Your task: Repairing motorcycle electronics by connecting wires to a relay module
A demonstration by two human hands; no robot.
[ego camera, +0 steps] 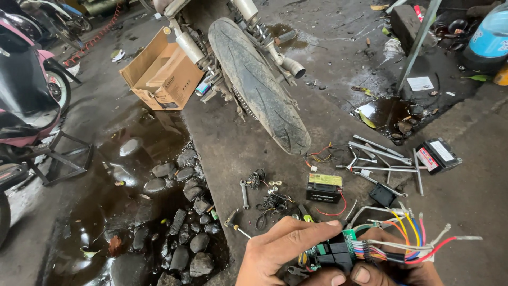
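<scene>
Oily concrete floor (254, 153) lay beneath both hands, left hand (280, 246) and right hand (394, 265) clamped together on a wired circuit board (338, 251), steadying it for inspection.

Both hands ran off the bottom edge: the left hand (283, 246) showed only knuckles and fingers, the right hand (389, 265) little beyond its thumb and a strip of palm. They covered the underside of the circuit board (336, 253), whose parts were too small to tell. The motorcycle (254, 69) was cut by the top edge, leaving only its rear wheel and shocks. A pink scooter (24, 90) ran off the left edge. The blue container (489, 34) was clipped at the right corner.
</scene>
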